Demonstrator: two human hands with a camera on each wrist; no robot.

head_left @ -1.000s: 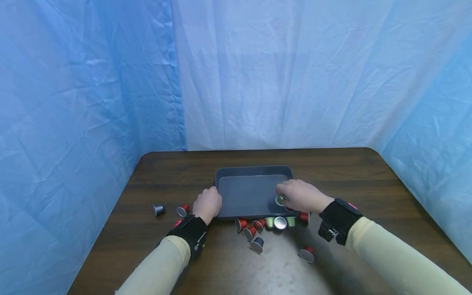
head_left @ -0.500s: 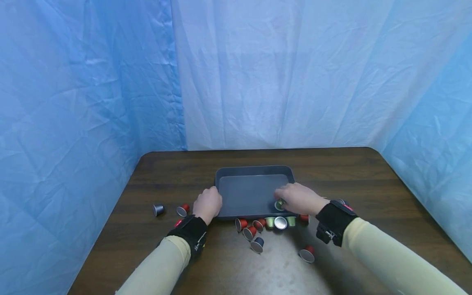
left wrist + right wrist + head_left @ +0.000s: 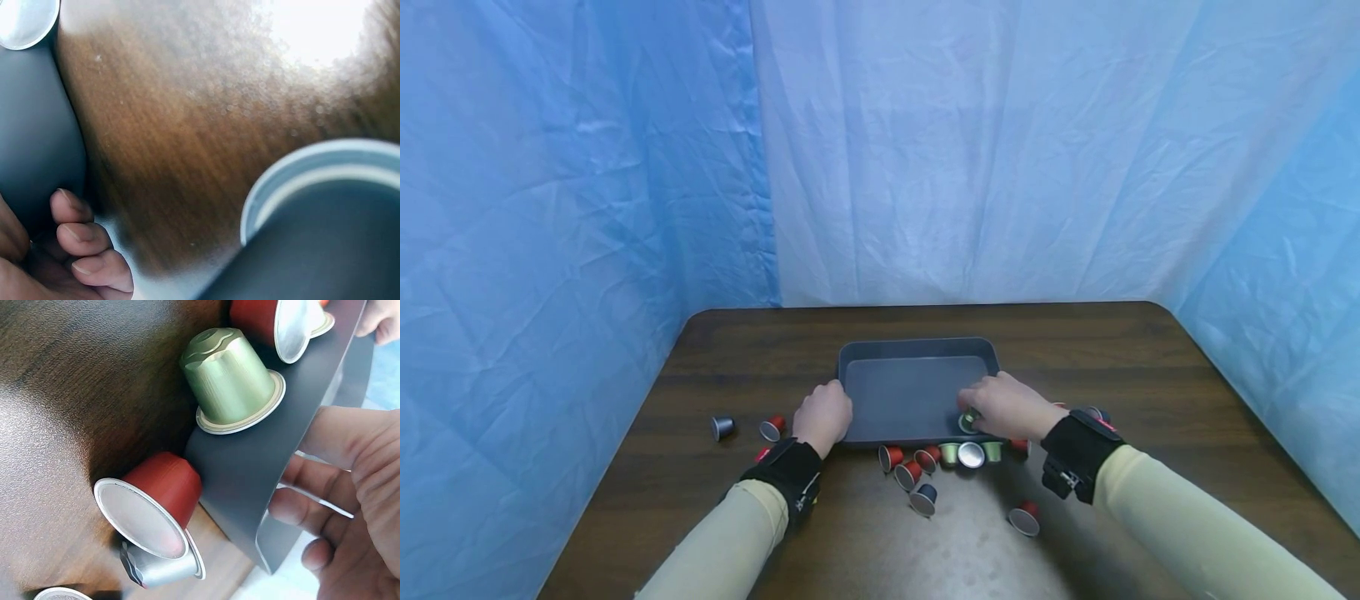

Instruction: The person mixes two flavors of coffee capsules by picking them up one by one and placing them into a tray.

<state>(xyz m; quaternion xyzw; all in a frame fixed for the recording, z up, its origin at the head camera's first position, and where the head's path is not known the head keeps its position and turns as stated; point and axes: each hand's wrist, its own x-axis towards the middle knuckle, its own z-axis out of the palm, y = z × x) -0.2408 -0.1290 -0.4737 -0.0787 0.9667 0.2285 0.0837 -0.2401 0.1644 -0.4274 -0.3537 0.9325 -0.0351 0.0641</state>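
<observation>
My left hand (image 3: 824, 417) grips the left side of a dark grey tray (image 3: 910, 387); its curled fingers (image 3: 84, 240) lie against the tray wall in the left wrist view. In the tray's front right corner, my right hand (image 3: 1009, 406) pinches a green coffee capsule (image 3: 967, 422). The tray wall hides that capsule in the right wrist view, where the thumb and curled fingers show behind the rim. Outside the front wall stand two green capsules (image 3: 949, 454) with a silver-lidded capsule (image 3: 972, 455) between them.
Several red capsules (image 3: 907, 475) and a dark one (image 3: 923, 499) lie in front of the tray. Another red capsule (image 3: 1024, 518) lies nearer me. To the left are a dark capsule (image 3: 722, 428) and a red one (image 3: 772, 428). More capsules show partly behind the right wrist.
My right hand has shifted slightly left and nearer me, with the green capsule lower in the tray's front right corner. In the last half second it barely moves. My left hand stays put.
</observation>
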